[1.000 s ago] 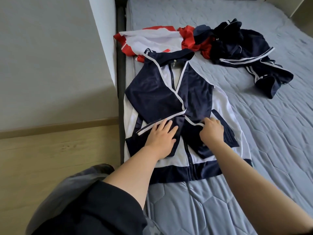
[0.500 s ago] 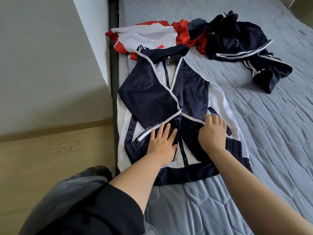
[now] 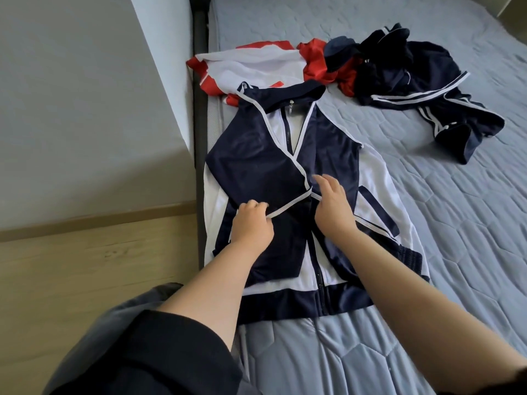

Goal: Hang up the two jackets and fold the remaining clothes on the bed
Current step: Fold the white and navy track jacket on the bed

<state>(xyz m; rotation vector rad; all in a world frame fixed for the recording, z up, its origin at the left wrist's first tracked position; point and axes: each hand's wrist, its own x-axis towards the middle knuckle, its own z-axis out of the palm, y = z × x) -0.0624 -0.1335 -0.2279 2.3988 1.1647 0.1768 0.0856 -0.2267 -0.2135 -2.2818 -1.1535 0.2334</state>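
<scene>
Head view: navy-and-white jacket [image 3: 336,155], soft, light, slippery, flat at bed [image 3: 427,323] left edge; left hand [image 3: 251,223] pinches sleeve piping; right hand [image 3: 332,206] presses open-fingered; best gripped at seams.

I see the navy-and-white jacket [image 3: 285,178] at frame centre as smooth synthetic cloth with a slight sheen. The bed [image 3: 427,252] wears matt grey quilted fabric, stitched in hexagons. At lower left, the floor [image 3: 85,266] looks like pale matt wood.
</scene>
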